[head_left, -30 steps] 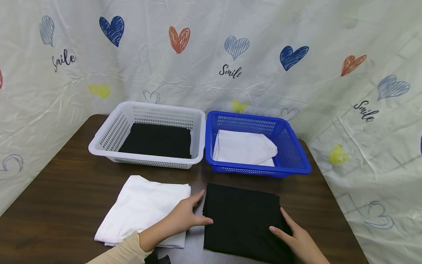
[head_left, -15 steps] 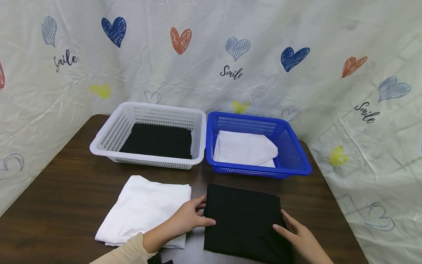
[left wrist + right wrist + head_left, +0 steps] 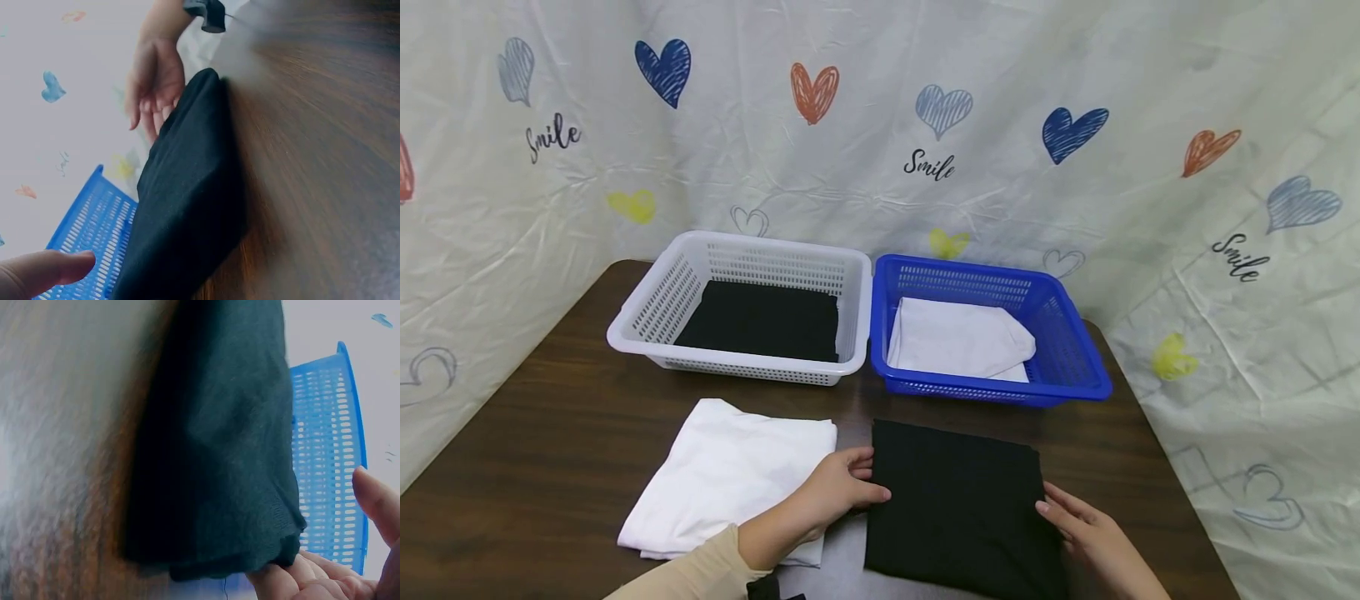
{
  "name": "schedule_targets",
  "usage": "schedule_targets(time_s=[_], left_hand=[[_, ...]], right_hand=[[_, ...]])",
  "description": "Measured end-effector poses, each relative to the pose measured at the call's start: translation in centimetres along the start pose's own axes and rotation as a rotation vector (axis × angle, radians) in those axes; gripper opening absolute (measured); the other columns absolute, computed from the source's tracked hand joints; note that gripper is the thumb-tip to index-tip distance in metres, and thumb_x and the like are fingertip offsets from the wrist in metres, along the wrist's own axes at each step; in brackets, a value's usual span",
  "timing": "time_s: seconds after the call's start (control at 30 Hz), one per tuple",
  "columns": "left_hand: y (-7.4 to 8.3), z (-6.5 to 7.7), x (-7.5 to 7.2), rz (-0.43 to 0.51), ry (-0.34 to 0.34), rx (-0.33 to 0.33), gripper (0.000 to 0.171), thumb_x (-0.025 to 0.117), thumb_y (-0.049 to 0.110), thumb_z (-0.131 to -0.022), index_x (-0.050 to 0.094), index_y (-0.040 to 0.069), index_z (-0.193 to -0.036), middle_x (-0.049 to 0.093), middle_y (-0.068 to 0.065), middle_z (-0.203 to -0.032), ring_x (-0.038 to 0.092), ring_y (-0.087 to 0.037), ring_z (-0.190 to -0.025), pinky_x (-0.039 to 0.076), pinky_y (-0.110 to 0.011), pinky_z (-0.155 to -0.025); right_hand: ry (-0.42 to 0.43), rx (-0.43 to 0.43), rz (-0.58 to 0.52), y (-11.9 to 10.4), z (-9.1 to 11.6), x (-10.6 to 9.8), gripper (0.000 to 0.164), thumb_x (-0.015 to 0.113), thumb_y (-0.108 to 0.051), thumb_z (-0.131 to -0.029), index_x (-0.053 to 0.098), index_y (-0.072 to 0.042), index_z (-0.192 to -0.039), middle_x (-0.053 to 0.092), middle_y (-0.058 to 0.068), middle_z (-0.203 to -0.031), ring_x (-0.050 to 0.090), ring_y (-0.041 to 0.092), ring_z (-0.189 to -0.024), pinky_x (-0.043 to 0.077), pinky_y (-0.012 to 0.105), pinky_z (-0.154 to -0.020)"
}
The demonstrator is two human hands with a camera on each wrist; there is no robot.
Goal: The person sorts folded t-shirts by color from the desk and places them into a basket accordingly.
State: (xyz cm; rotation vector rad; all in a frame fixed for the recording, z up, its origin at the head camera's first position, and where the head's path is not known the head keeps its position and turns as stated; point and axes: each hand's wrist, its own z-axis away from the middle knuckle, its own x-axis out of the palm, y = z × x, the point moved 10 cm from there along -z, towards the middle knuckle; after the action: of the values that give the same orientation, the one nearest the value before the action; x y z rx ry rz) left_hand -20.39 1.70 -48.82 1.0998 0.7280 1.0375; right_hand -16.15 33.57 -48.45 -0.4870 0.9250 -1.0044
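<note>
A folded black cloth (image 3: 958, 508) lies on the table between both hands. My left hand (image 3: 831, 496) is at its left edge, fingers beside the edge and thumb above the top. In the left wrist view that thumb (image 3: 62, 265) stands apart from the fabric. My right hand (image 3: 1093, 533) is at the right edge; in the right wrist view its fingers (image 3: 294, 581) touch the cloth's lower end, partly hidden behind it, with the thumb apart. In the left wrist view the right hand (image 3: 156, 81) shows its palm and extended fingers. A folded white cloth (image 3: 737, 475) lies under the left forearm.
Behind the cloths stand a white basket (image 3: 752, 365) holding folded black cloth (image 3: 760, 321) and a blue basket (image 3: 1075, 350) holding folded white cloth (image 3: 958, 337). They sit side by side on the dark wooden table (image 3: 535, 467), with a heart-patterned curtain (image 3: 850, 150) behind.
My left fingers have drawn in against the black cloth's left edge. The right hand has shifted slightly outward to the right, its thumb now near the cloth's edge. The cloth has barely moved.
</note>
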Motion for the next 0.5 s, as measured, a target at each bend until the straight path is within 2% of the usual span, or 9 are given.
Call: schedule_targets(time_s=[0.13,0.23,0.3,0.37,0.43,0.5], left_hand=[[-0.6,-0.4,0.1,0.079,0.013,-0.048,0.074,0.075,-0.001,-0.080,0.039,-0.016,-0.143,0.048,-0.035,-0.142,0.051,-0.041,-0.130,0.059,-0.042,-0.089],[-0.9,-0.6,0.1,0.106,0.023,-0.068,0.072,0.074,-0.002,-0.080,0.039,-0.017,-0.142,0.047,-0.037,-0.141,0.051,-0.043,-0.130,0.060,-0.043,-0.086],[-1.0,-0.7,0.1,0.113,0.023,-0.071,0.072,0.073,-0.002,-0.080,0.039,-0.017,-0.142,0.047,-0.037,-0.140,0.050,-0.044,-0.129,0.060,-0.043,-0.084],[-1.0,-0.8,0.2,0.117,0.017,-0.071,0.072,0.072,-0.002,-0.080,0.038,-0.018,-0.142,0.047,-0.038,-0.139,0.052,-0.042,-0.127,0.060,-0.044,-0.083],[-1.0,-0.8,0.2,0.122,0.010,-0.068,0.073,0.072,-0.002,-0.080,0.038,-0.019,-0.141,0.049,-0.037,-0.137,0.057,-0.037,-0.121,0.061,-0.044,-0.082],[-0.9,-0.8,0.3,0.125,0.004,-0.068,0.072,0.072,-0.003,-0.080,0.037,-0.020,-0.141,0.051,-0.035,-0.135,0.060,-0.029,-0.113,0.061,-0.044,-0.081]], right_hand=[[-0.041,0.015,-0.124,0.4,-0.5,0.4,0.078,0.049,-0.045,-0.103,0.025,0.010,-0.152,0.025,0.030,-0.158,0.029,0.047,-0.146,0.040,0.060,-0.111],[-0.088,-0.004,-0.146,0.5,-0.8,0.8,0.077,0.048,-0.042,-0.104,0.023,0.014,-0.151,0.026,0.031,-0.158,0.035,0.045,-0.143,0.040,0.059,-0.111],[-0.140,-0.026,-0.149,0.5,-0.9,1.1,0.076,0.047,-0.039,-0.105,0.021,0.016,-0.150,0.034,0.031,-0.155,0.046,0.037,-0.137,0.045,0.053,-0.109],[-0.190,-0.045,-0.167,0.4,-0.9,1.4,0.075,0.048,-0.036,-0.105,0.021,0.017,-0.150,0.048,0.025,-0.148,0.055,0.023,-0.128,0.050,0.044,-0.103],[-0.237,-0.058,-0.191,0.3,-0.9,1.7,0.073,0.049,-0.033,-0.105,0.020,0.016,-0.150,0.058,0.015,-0.141,0.059,0.011,-0.119,0.054,0.038,-0.097],[-0.261,-0.062,-0.215,0.3,-1.0,1.9,0.072,0.050,-0.031,-0.104,0.021,0.015,-0.151,0.062,0.006,-0.136,0.061,0.006,-0.112,0.056,0.035,-0.094]])
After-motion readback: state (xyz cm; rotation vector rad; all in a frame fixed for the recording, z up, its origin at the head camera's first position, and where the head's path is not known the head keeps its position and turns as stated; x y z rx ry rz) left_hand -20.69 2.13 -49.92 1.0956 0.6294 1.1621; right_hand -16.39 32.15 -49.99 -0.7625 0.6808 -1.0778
